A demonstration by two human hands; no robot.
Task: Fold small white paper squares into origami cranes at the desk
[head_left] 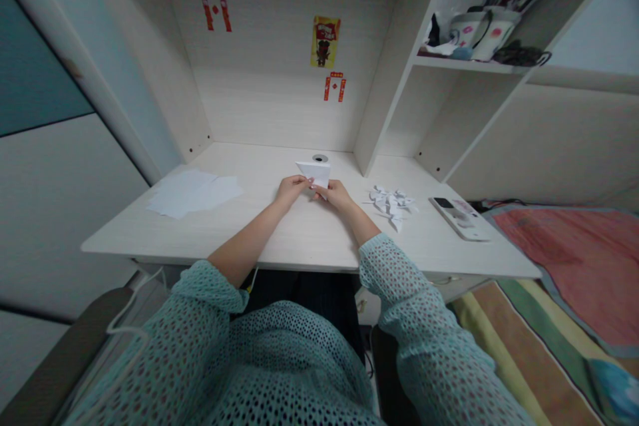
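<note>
A folded white sheet of paper [316, 173] is held just above the pale wooden desk [299, 233], near its middle. My left hand [291, 188] pinches the sheet's left lower edge, fingers closed on it. Close beside it, my right hand [336, 194] grips the sheet's lower right part. The two hands nearly touch. Both sleeves are pushed up teal knit.
Loose white sheets [192, 192] lie at the desk's left. A heap of small folded paper pieces [392, 202] sits to the right, then a remote control [459, 217]. Shelves at upper right hold cups with scissors [492, 30]. A round cable hole [320, 158] is behind the paper.
</note>
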